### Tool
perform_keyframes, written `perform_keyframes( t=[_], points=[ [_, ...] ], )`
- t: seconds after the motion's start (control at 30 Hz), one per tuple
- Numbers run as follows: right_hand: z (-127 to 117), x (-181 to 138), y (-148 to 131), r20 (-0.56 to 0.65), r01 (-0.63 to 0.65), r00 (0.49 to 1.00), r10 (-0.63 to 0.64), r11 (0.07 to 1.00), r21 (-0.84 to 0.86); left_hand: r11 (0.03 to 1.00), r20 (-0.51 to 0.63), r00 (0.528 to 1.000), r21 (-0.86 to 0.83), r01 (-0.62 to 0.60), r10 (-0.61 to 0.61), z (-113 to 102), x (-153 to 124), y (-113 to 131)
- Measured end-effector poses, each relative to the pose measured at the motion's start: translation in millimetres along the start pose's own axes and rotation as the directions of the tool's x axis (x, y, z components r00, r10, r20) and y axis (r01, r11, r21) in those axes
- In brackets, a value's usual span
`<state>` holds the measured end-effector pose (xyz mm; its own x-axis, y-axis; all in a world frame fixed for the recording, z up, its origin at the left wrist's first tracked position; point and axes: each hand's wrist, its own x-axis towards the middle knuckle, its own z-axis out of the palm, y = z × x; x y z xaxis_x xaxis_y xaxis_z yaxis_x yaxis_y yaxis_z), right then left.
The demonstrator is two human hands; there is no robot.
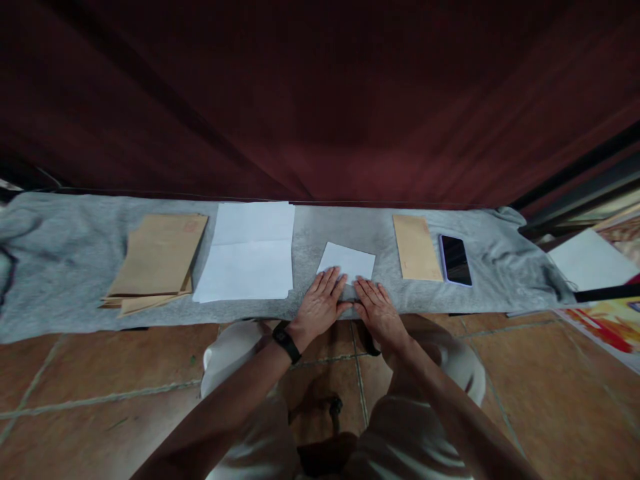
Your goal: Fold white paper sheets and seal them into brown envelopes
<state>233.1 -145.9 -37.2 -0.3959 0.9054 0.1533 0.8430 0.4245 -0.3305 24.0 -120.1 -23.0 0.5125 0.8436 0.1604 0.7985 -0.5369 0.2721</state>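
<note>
A small piece of folded white paper (349, 259) lies at the middle of the grey cloth. My left hand (323, 301) rests flat on its lower left part, fingers stretched out. On the lower right part lies my right hand (379, 308), also flat with fingers extended. The two thumbs meet near the cloth's front edge. Both hands cover the paper's lower edge. To the left is a stack of white sheets (245, 267) with a crease across the top one. A single brown envelope (417, 248) lies to the right of my hands.
Farther left sits a pile of brown envelopes (157, 257). A phone (455, 260) in a purple case lies right of the single envelope. The grey cloth (345, 223) covers a narrow bench before a dark red curtain (320, 120). Papers and a colourful print (607, 327) are at the far right.
</note>
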Motion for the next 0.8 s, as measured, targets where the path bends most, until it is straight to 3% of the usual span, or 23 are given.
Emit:
perform_keyframes(
  t=[0.23,0.8],
  points=[
    [-5.5,-6.4,5.5,0.002,-0.011,1.000,0.011,1.000,-0.026,1.000,-0.029,0.999,-0.008,0.029,-0.029,-0.6,-3.5,-3.4],
    [-11.6,-0.3,5.9,-0.071,-0.035,0.997,0.027,0.994,-0.101,0.961,-0.075,0.958,0.004,0.276,-0.275,-6.1,5.7,-14.7]
  ],
)
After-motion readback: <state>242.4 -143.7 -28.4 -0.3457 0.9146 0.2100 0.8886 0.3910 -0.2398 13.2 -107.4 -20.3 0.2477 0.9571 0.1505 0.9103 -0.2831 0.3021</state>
